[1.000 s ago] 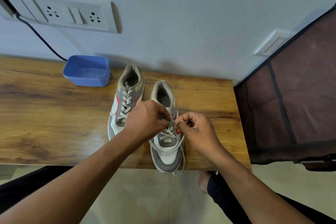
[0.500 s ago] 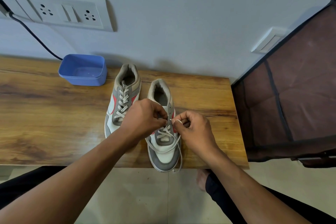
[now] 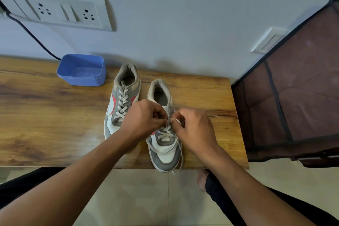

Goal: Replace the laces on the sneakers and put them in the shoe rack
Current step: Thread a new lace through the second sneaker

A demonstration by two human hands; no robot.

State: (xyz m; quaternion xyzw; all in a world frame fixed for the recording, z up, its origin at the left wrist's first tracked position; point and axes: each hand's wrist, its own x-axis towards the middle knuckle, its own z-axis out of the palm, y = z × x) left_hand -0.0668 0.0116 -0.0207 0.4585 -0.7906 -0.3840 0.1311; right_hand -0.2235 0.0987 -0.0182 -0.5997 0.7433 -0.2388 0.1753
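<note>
- Head view: a grey-and-white leather sneaker (image 3: pixel 166 149) with red side accents lies on the wooden tabletop (image 3: pixel 45 115), and both hands meet over its eyelets.
- The left hand (image 3: pixel 143 117) has its fingers (image 3: pixel 160 114) curled and pinching the flat grey lace (image 3: pixel 181 156) at the middle of the tongue. The right hand (image 3: pixel 194 130) pinches a loop of the same lace just beside it.
- Judged from this, the step in hand is threading the upper eyelets. The lower rows are crossed, the top holes look bare, and a loose strand trails past the toe over the tabletop's near edge.
- The next move likely calls for feeding the lace tip through the next eyelet, pulling it snug, then evening both ends before tying.
- This sneaker's long axis runs from the wall to the near edge, with the heel toward the wall and the toe toward the person, right at the edge.
- The second sneaker (image 3: pixel 122 101), fully laced, lies just beside it on the left, roughly parallel and pointing the same way, with its heel nearer the blue plastic tub (image 3: pixel 81 69).
- The brown fabric-covered shoe rack (image 3: pixel 293 88) stands right of the tabletop. Neither sneaker is in it yet.
</note>
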